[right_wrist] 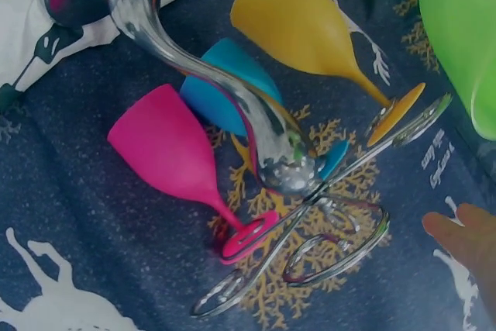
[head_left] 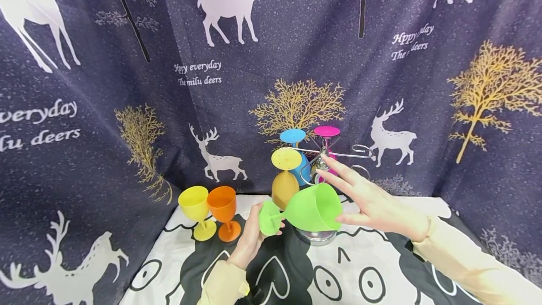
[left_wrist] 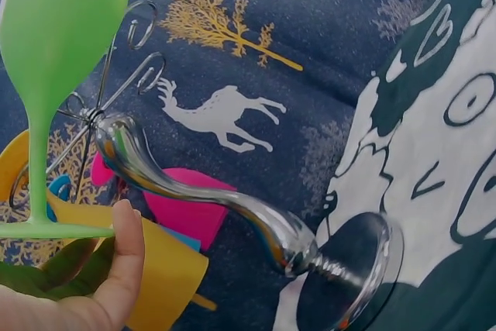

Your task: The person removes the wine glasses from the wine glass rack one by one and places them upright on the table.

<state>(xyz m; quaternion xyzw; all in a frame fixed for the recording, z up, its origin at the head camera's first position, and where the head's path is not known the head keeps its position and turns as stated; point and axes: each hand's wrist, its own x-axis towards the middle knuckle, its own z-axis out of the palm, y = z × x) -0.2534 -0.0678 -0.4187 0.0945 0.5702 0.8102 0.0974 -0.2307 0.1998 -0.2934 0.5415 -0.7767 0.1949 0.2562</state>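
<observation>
My left hand [head_left: 251,236] grips a light green plastic goblet [head_left: 301,211] by its foot, thumb over the edge of the foot in the left wrist view. The goblet lies tilted on its side in the air, mouth to the right. Beside that mouth is my right hand [head_left: 374,206], fingers spread and extended, thumb right at the rim. Behind the goblet rises a curved chrome stand [right_wrist: 267,141] with wire loops on top. Upside down from the loops hang a yellow goblet [head_left: 284,189], a blue goblet [right_wrist: 225,87] and a pink goblet [right_wrist: 167,141].
Left of the stand, another yellow goblet [head_left: 195,205] and an orange goblet [head_left: 222,206] stand upright side by side. A black-and-white patterned cloth [head_left: 351,260] covers the table. Dark blue deer-print fabric [head_left: 237,88] closes off the back and sides.
</observation>
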